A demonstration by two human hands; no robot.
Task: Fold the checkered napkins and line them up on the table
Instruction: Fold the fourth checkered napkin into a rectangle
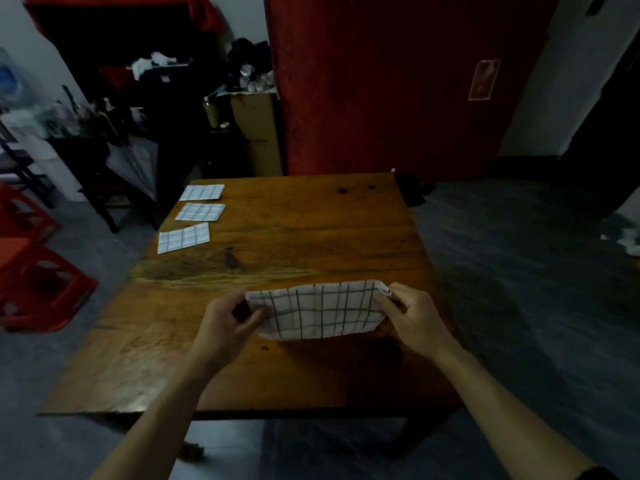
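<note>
A white checkered napkin (320,310), folded into a long strip, hangs just above the wooden table (311,230) near its front. My left hand (230,320) pinches its left end and my right hand (412,317) pinches its right end. Three folded checkered napkins lie flat in a line along the table's left edge: the far one (202,192), the middle one (201,212) and the near one (183,238).
Red plastic stools (31,271) stand to the left of the table. Behind it are a cardboard box (258,133), cluttered dark furniture and a red curtain (398,84). Grey floor lies to the right.
</note>
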